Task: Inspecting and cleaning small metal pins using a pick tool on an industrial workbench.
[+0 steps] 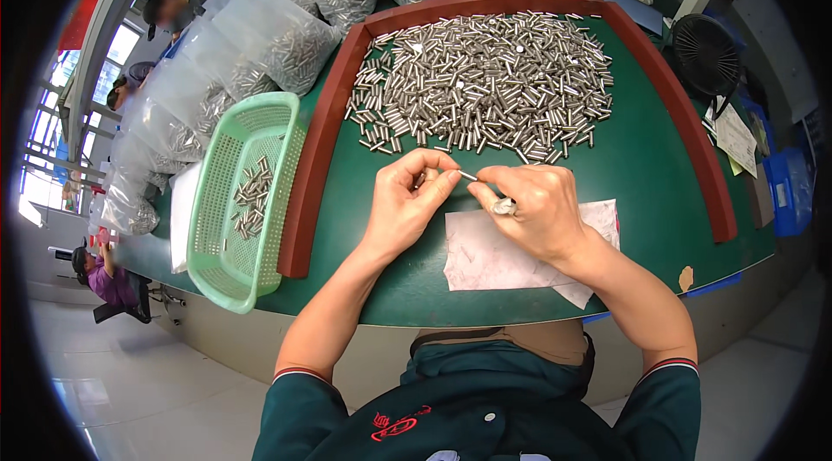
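green worktop (659, 166) with a red rim carries a heap of small metal pins (485, 80). left hand (407, 201) and right hand (529, 210) pinch one pin (468, 175) between them, fingers closed on its ends — stiff, light, likely slippery; grip it near the ends.

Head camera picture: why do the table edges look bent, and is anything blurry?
Head view: fisheye lens bows the red table border and blackens the corners; the hands and metal pins are sharp; the window at left glares white.
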{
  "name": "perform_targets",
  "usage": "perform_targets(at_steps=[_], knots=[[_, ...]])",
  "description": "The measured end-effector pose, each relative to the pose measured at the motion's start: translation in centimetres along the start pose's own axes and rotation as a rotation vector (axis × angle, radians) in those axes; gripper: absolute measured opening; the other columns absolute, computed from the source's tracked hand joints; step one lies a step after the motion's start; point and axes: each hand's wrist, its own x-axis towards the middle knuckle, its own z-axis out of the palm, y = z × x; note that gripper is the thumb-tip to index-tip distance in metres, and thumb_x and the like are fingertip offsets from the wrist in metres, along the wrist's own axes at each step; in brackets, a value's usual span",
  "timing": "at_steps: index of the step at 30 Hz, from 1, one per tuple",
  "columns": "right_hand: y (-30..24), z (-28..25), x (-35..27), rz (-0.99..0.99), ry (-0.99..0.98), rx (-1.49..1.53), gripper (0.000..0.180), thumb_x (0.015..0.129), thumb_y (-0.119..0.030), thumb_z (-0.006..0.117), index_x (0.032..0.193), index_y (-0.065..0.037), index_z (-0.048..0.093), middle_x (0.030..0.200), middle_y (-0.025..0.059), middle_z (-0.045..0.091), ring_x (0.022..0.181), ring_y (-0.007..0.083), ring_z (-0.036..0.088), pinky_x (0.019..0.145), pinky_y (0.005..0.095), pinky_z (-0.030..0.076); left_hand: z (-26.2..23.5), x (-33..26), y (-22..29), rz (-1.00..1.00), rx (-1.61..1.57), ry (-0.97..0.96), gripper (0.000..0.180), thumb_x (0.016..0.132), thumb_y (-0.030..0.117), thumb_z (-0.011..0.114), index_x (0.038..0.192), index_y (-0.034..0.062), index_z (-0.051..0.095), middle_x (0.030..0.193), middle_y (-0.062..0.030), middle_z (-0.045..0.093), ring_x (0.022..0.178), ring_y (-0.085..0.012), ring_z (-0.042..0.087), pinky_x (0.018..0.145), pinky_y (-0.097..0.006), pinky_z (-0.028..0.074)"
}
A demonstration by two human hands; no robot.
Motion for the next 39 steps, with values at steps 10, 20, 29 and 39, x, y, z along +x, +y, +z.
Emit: perform_targets(at_steps=[10,20,29,39], knots=[[0.4,0.3,0.0,-0.115,0.065,-0.002,0.011,0.064,-0.004,0.067,0.071,-0.003,0.059,0.052,0.0071,0.055,0.044,0.0206,0.053,0.041,0.0297,0.04,-0.2,-0.2,0.9,0.145,0.247,-0.022,0.013,0.074,0.002,0.062,0.087,0.0008,0.061,0.058,0.0052,0.041,0.052,-0.0017,0.031,0.044,-0.018,0.024],[0.6,0.4,-0.5,-0.18,0.023,-0.033,0.011,0.065,-0.006,0.066,0.073,-0.003,0.059,0.051,0.005,0.051,0.044,0.0188,0.051,0.04,0.0299,0.038,-0.6,-0.4,0.9,0.179,0.307,-0.087,0.007,0.075,0.003,0.062,0.081,0.0001,0.061,0.063,0.0028,0.052,0.053,-0.002,0.038,0.045,-0.019,0.028],[0.5,0.4,-0.6,-0.189,-0.02,0.008,0.015,0.063,-0.003,0.067,0.076,-0.003,0.061,0.052,0.0051,0.053,0.044,0.0184,0.051,0.04,0.0288,0.039,-1.8,0.3,0.3,-0.386,-0.494,-0.289,0.014,0.083,0.016,0.055,0.079,0.0033,0.055,0.061,0.0075,0.043,0.049,-0.0004,0.031,0.045,-0.017,0.023],[0.6,0.5,-0.6,-0.172,-0.02,0.001,0.013,0.063,-0.003,0.066,0.075,-0.003,0.06,0.054,0.0052,0.053,0.044,0.0181,0.051,0.04,0.0285,0.039,-2.3,0.6,-0.3,-0.507,-0.61,-0.218,0.016,0.086,0.014,0.051,0.084,-0.0006,0.056,0.049,0.0083,0.029,0.041,-0.002,0.02,0.041,-0.019,0.018]])
